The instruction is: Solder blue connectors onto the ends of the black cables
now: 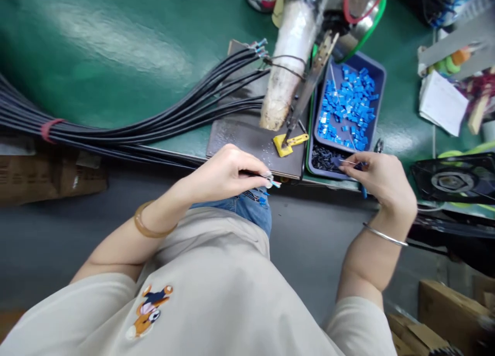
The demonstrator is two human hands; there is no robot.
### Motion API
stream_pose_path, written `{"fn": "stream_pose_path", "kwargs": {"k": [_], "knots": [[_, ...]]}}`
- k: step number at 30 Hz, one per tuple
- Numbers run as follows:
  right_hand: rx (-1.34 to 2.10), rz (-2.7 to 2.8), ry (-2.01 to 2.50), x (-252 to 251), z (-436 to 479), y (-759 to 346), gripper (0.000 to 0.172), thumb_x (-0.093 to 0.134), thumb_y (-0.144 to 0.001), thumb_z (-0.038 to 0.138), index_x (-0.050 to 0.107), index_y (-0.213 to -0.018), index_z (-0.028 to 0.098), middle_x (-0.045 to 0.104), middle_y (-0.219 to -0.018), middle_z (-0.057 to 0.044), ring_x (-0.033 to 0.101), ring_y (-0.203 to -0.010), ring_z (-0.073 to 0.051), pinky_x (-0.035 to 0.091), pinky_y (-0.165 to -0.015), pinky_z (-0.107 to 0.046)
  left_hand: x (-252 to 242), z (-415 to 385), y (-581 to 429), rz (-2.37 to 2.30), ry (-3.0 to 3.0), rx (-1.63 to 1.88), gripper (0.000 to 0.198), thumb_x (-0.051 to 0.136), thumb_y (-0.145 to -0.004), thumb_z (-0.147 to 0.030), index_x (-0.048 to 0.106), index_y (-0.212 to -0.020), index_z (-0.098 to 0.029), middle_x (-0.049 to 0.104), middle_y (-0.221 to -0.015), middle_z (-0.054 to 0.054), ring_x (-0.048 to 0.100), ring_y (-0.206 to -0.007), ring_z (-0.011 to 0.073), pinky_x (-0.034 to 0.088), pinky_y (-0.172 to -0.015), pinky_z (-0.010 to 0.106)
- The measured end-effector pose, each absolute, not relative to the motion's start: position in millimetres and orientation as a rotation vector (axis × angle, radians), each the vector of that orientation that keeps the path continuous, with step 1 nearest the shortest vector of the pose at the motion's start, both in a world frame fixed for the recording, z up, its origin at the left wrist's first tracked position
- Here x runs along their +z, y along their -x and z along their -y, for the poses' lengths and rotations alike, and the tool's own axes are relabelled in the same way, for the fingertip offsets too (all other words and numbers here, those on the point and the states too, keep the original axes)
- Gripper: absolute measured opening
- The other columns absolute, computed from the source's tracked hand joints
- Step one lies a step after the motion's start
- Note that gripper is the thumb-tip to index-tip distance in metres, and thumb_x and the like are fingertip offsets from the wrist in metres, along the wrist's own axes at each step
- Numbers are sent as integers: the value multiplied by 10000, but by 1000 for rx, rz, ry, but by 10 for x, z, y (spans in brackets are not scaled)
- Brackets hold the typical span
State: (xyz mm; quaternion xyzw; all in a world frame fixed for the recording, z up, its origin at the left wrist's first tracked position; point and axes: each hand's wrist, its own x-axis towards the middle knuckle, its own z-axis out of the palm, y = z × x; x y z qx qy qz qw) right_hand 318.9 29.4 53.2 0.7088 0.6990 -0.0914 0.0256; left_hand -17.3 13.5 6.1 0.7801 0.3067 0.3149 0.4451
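My left hand (232,173) is closed near the bench's front edge, thumb and fingers pinching the end of a black cable. Short coloured wires (276,184) stick out past its fingertips. Blue-tipped cable ends (263,198) hang just below that hand, over my lap. At the right, my right hand (381,178) is closed in a pinch on a thin, pale, needle-like rod (348,162). Its fingertips are over the near part of a tray of small black pieces (327,158). Behind it, a blue-grey tray (381,85) holds many small blue connectors (350,103).
A bundle of black cables (154,124), bound with a red tie (49,130), crosses the green bench (127,15). A white-wrapped post (290,51) rises beside a yellow tool (290,143) on a dark board (240,134). A black fan (454,180) stands at right.
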Motion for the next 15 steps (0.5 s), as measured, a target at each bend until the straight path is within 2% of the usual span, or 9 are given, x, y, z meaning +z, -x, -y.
{"fn": "stream_pose_path", "kwargs": {"k": [3,5,8,10,13,15], "knots": [[-293,-2088,-2214,564,-320,-3144,134,785,-661,123,709,-678,232,707,-683,-2,520,-540,-109,333,-621,-282,103,-130,164,-760,-1714,849,156,649,-849,-234,698,-734,-141,720,-659,29,619,-566,91,447,-550,195],[-317,-2067,-2232,564,-313,-3126,136,775,-661,124,695,-660,234,691,-668,6,519,-530,-110,337,-615,-284,112,-135,166,-738,-1492,862,155,639,-855,-230,647,-734,-133,672,-588,19,578,-508,79,416,-491,187],[-263,-2080,-2339,534,-253,-3112,100,742,-677,154,675,-665,229,554,-512,42,445,-460,-103,328,-586,-292,81,-146,167,-709,-1242,869,150,663,-840,-252,598,-769,-137,613,-541,-4,509,-449,62,364,-434,181],[-103,-2152,-2494,510,-178,-3081,90,722,-672,160,661,-691,224,461,-451,63,432,-442,-104,332,-576,-293,48,-149,155,-712,-1183,885,146,685,-814,-237,587,-766,-140,594,-548,-15,515,-474,60,384,-457,177],[164,-2377,-2785,500,-30,-2930,86,706,-667,181,642,-717,208,547,-540,36,451,-443,-97,337,-521,-282,12,-144,117,-763,-1170,916,105,690,-776,-173,593,-752,-141,593,-574,-23,549,-523,62,444,-526,179],[200,-2548,-3001,509,76,-2743,67,691,-681,190,634,-716,194,623,-659,-2,419,-434,-76,313,-464,-270,0,-133,88,-811,-1178,918,94,679,-766,-155,591,-735,-142,596,-577,-25,550,-518,61,451,-533,181]]}}
